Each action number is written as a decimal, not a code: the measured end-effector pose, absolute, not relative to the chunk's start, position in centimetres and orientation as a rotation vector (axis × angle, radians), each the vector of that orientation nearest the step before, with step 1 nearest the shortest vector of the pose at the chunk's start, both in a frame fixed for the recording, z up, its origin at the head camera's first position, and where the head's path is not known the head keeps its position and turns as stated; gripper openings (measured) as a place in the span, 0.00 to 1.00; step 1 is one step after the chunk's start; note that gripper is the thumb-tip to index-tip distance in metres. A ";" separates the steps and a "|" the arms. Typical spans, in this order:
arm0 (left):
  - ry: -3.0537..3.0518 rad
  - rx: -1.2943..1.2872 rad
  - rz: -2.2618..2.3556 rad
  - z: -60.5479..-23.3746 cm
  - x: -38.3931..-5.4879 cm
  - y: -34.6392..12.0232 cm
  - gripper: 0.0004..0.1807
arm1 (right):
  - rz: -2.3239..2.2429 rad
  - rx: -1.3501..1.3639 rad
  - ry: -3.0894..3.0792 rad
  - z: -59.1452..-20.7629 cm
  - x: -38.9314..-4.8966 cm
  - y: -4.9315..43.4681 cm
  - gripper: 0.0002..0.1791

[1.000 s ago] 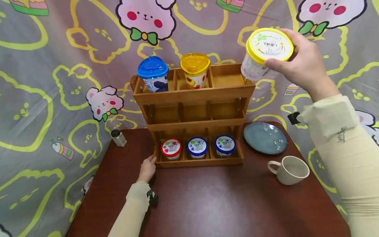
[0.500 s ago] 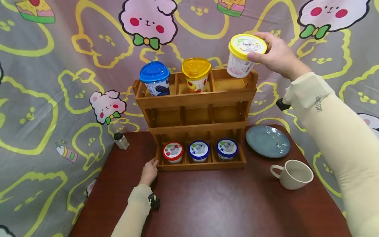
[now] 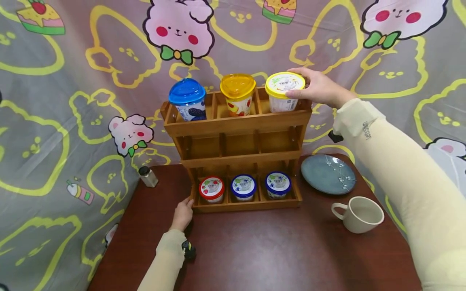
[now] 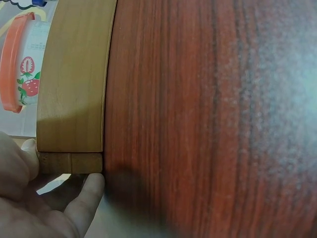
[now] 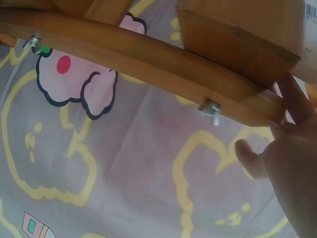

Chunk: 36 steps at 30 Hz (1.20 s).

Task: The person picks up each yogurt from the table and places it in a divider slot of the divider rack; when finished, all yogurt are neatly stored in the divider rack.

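My right hand grips a white tub with a yellow lid by its rim. The tub's base sits down inside the top right compartment of a three-tier wooden rack, hidden by the front board. In the right wrist view, fingers reach up past the rack's end, and only a sliver of the tub shows. At the rack's bottom left corner, my left hand pinches the end of the frame between thumb and fingers. A blue-lidded cup and an orange-lidded cup share the top tier.
On the bottom tier are a red-lidded tub and two blue-lidded tubs, one in the middle. A blue-grey plate and a beige mug stand right; a black-capped shaker stands left. Patterned cloth hangs behind.
My right hand has carried the yellow-lidded tub left and down, from above the rack's right end into the top right compartment. The left hand keeps its hold on the corner.
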<state>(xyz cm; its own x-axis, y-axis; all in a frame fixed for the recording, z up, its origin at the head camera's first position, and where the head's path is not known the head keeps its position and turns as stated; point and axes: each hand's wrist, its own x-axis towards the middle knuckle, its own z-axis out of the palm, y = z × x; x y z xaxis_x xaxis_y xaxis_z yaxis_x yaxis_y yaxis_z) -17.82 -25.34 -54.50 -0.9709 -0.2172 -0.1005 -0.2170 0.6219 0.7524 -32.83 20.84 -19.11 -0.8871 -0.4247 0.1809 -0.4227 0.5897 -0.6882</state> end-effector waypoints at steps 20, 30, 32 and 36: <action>-2.828 0.381 -1.331 -54.6 -17.7 -24.9 0.25 | -1.179 -0.766 2.783 -20.7 -33.1 21.2 0.47; -2.829 0.380 -1.313 -54.5 -17.6 -25.1 0.25 | -1.189 -0.725 2.818 -20.9 -33.1 20.8 0.49; -2.826 0.378 -1.308 -54.4 -17.7 -25.1 0.25 | -1.187 -0.721 2.821 -20.8 -33.1 20.7 0.49; -2.833 0.390 -1.298 -54.6 -17.8 -25.2 0.25 | -1.184 -0.719 2.816 -20.8 -33.1 20.8 0.49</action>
<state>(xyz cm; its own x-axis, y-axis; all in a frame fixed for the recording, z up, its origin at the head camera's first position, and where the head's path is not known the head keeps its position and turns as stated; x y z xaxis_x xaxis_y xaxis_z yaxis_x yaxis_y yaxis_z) -17.77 -25.17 -54.59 -0.9692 -0.2246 -0.1014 -0.2234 0.6276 0.7457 -33.06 20.80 -20.84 -0.8951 -0.4121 0.1699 -0.4097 0.6103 -0.6780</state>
